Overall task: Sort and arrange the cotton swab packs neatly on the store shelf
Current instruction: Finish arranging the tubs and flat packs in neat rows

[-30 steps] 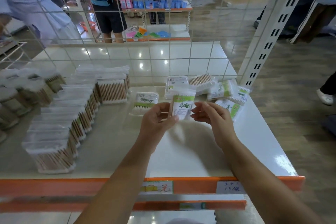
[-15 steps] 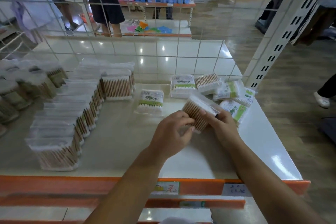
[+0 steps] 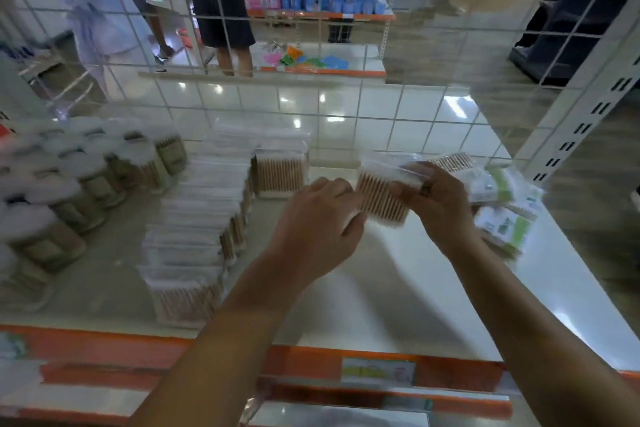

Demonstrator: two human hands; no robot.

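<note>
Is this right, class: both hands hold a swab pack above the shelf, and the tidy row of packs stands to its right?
Not quite. In the head view both hands, left hand and right hand, hold the swab pack above the shelf, but the tidy row of packs stands to its left.

Bare shelf lies open between the row of packs and the loose packs.

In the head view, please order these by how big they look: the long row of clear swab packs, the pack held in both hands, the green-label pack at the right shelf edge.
1. Row of clear swab packs, clearly largest.
2. Held pack and green-label pack: they look alike; blur and hands leave this unranked.
</note>
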